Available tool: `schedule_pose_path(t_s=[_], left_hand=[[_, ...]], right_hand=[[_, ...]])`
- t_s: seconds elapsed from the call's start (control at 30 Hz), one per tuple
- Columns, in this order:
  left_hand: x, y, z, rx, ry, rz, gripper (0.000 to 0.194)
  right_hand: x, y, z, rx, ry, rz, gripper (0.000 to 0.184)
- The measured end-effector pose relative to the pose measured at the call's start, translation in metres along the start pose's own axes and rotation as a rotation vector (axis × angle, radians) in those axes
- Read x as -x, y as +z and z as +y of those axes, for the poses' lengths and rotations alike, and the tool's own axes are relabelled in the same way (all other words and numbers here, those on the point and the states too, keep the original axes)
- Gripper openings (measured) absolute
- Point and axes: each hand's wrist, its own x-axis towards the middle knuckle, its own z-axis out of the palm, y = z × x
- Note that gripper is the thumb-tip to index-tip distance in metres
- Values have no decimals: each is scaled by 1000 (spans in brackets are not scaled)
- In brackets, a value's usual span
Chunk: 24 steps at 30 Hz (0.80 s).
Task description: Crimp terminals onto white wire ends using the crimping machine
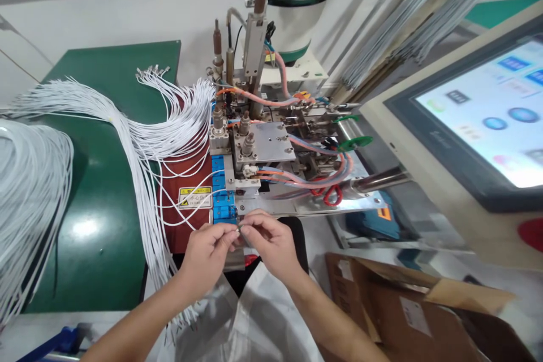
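Observation:
My left hand (pixel 208 251) and my right hand (pixel 271 242) meet fingertip to fingertip at the front end of the machine, both closed in a pinch. A thin white cable (pixel 176 226) runs from the bundle to my left hand, which grips its end. Between the fingertips shows a small greenish and pale tip, too small to make out. What my right fingers pinch is mostly hidden. Just beyond the hands is a row of blue fixture blocks (pixel 223 199), with other white cables leading into it. The large bundle of white cables (pixel 136 181) drapes over the table to the left.
A machine with metal cylinders (pixel 267 141) and orange tubes stands ahead. A touchscreen panel (pixel 487 113) juts in at right. Cardboard boxes (pixel 407 317) sit lower right. Another coil of white cable (pixel 34 198) lies on the green table (pixel 102 271). A yellow warning label (pixel 195 198) marks the red mat.

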Motion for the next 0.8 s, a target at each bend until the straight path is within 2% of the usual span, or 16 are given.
schedule_pose_path(t_s=[0.1, 0.27, 0.47, 0.6, 0.73, 0.8], left_hand=[[0, 2, 1, 87, -41, -3, 21], [0, 8, -2, 202, -89, 59, 20], [1, 6, 0, 223, -108, 70, 23], [0, 3, -3, 212, -117, 22, 21], [2, 5, -6, 219, -140, 55, 22], [2, 5, -7, 199, -139, 61, 22]], right_hand=[[0, 4, 1, 4, 24, 14, 9], [1, 13, -2, -92, 99, 103, 9], [1, 19, -2, -123, 156, 103, 13], [4, 19, 3, 92, -7, 131, 10], [7, 18, 6, 325, -241, 164, 8], [5, 16, 4, 353, -283, 126, 7]])
